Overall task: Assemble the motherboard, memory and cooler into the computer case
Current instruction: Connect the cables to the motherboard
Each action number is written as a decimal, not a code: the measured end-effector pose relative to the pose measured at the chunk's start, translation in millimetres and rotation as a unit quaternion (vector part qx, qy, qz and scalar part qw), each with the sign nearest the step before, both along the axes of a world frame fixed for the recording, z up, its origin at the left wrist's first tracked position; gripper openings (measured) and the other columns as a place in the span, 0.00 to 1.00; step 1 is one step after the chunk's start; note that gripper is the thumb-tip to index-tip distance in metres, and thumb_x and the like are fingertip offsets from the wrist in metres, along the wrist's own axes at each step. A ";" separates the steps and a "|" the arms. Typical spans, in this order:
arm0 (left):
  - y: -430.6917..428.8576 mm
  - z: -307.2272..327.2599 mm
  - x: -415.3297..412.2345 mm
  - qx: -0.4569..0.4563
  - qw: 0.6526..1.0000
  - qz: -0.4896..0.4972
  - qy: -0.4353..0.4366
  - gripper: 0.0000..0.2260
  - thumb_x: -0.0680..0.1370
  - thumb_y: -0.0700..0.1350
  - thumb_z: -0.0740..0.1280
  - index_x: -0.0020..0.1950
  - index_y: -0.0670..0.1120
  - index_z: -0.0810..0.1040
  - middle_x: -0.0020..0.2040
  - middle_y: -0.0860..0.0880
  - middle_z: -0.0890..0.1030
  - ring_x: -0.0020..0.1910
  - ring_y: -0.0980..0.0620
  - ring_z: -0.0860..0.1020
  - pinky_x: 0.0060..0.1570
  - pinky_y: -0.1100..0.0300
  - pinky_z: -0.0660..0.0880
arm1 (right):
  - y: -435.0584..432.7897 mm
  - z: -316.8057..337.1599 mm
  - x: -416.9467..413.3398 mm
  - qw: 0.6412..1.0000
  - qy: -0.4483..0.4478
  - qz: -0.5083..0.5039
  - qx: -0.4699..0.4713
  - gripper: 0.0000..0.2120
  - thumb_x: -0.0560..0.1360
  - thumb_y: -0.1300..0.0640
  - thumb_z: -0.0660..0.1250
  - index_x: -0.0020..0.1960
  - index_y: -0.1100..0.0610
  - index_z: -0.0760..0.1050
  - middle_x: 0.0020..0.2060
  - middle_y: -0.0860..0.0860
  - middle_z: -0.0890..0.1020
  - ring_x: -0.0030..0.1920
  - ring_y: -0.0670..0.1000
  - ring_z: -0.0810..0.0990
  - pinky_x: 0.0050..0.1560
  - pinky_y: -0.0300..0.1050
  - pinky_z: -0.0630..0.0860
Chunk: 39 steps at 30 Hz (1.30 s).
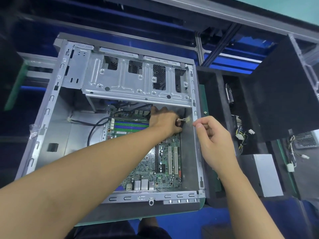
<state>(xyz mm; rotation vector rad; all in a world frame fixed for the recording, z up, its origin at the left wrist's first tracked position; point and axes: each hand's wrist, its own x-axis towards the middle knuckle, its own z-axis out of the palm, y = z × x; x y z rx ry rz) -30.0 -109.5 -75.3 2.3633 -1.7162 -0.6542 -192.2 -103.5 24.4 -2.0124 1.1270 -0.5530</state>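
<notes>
The motherboard (pixel 169 163) lies flat in the bottom of the open computer case (pixel 43 118). It is green, with long green and blue memory slots (pixel 131 125) near its far end.

The left hand (pixel 165 121) reaches into the case over the board. Its fingers are curled round a black wire (pixel 185 111), just behind a small white plug (pixel 186 120).

The right hand (pixel 214 133) is above the right wall of the case. Its fingers are curled in and the thumb is pressed on the first finger. I cannot tell if it pinches anything.

A silver metal cage (pixel 134 78) sits across the far part of the case. A long black cable (pixel 93 128) bends along the case floor on the left. To the right of the case is a black foam box (pixel 276 94) with loose wires (pixel 245 135) in it.
</notes>
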 end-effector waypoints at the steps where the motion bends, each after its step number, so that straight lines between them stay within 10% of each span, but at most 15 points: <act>1: 0.8 -0.6 -0.4 -0.010 1.000 -0.003 -0.004 0.10 0.73 0.61 0.66 0.43 0.56 0.77 0.48 0.50 0.79 0.58 0.48 0.73 0.65 0.40 0.57 | -0.2 0.2 -0.5 1.000 0.004 -0.001 0.001 0.10 0.81 0.59 0.63 0.48 0.45 0.77 0.40 0.43 0.79 0.34 0.44 0.73 0.36 0.31 0.69; 39: 1.9 -4.0 -3.4 -0.045 0.999 -0.004 0.007 0.09 0.70 0.56 0.72 0.38 0.54 0.75 0.33 0.54 0.70 0.54 0.50 0.74 0.62 0.46 0.54 | -1.8 -5.6 4.5 0.998 0.039 0.011 -0.049 0.10 0.80 0.59 0.64 0.45 0.46 0.76 0.38 0.49 0.77 0.39 0.49 0.74 0.40 0.36 0.70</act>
